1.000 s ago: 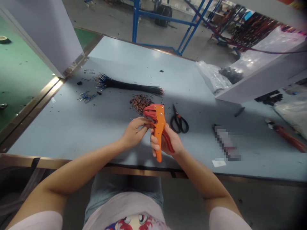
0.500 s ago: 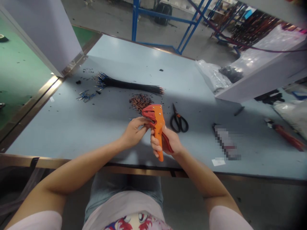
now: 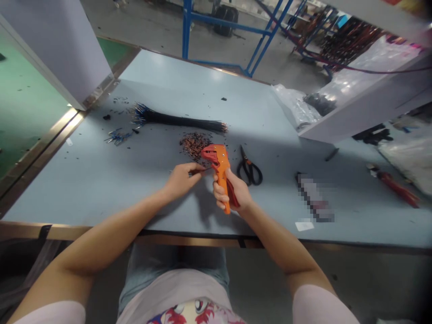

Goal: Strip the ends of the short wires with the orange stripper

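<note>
Left of the orange pliers [image 3: 222, 157], the left hand [image 3: 182, 177] pinches a thin dark wire [image 3: 207, 169], which reaches toward their red head [image 3: 209, 153]; whether it is inside, I cannot tell. For good work, I think, the wire should be straight and the pliers steady. The pliers have an orange body and a red lever [image 3: 232, 192]; at their right, the right hand [image 3: 239, 191] is wrapped around the handle [image 3: 222, 179].

My right fingers [image 3: 220, 197] are gripping an orange and red wire stripper [image 3: 222, 161] above the worktop [image 3: 84, 189]; its handles are pointing toward me, its red head facing left. My left fingers [image 3: 195, 168] are pinching a thin dark wire [image 3: 208, 169], which is running toward the head's underside.
</note>
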The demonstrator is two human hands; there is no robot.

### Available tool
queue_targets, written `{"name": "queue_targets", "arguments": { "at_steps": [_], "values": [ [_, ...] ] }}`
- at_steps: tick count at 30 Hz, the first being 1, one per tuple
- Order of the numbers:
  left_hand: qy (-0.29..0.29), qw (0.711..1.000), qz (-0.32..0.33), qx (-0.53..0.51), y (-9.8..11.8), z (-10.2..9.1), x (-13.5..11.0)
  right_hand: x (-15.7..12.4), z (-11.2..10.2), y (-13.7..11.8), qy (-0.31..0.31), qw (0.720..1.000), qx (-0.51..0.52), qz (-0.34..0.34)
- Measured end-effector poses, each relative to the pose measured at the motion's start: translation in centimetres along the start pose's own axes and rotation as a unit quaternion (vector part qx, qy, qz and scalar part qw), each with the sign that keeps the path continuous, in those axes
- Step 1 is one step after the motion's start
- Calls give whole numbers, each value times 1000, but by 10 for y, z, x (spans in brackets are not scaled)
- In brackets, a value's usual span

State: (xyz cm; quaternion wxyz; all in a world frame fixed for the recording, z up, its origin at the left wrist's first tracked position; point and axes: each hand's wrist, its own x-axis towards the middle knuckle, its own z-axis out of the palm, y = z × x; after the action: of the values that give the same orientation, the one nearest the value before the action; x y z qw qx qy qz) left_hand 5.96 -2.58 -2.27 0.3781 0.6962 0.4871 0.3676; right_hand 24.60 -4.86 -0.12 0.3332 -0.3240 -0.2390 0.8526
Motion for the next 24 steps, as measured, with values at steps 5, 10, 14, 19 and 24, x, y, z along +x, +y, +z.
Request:
{"name": "queue_targets", "arguments": {
  "at_steps": [5, 10, 14, 19, 24],
  "values": [
    [-18, 989, 43, 141, -16, -11, 8, 14, -16, -12, 34, 998, 58, 9],
    [66, 961, 38, 268, -26, -31, 16, 14, -21, -17, -15, 998, 65, 16],
    [145, 956, 3, 254, -33, -49, 23, 8, -17, -15, -40, 997, 59, -8],
    [147, 966, -10, 212, -32, -57, 25, 8, -15, -15, -13, 996, 53, -64],
    [148, 979, -23, 141, -27, -54, 27, 13, -16, -15, 30, 995, 43, -83]
  ]
}}
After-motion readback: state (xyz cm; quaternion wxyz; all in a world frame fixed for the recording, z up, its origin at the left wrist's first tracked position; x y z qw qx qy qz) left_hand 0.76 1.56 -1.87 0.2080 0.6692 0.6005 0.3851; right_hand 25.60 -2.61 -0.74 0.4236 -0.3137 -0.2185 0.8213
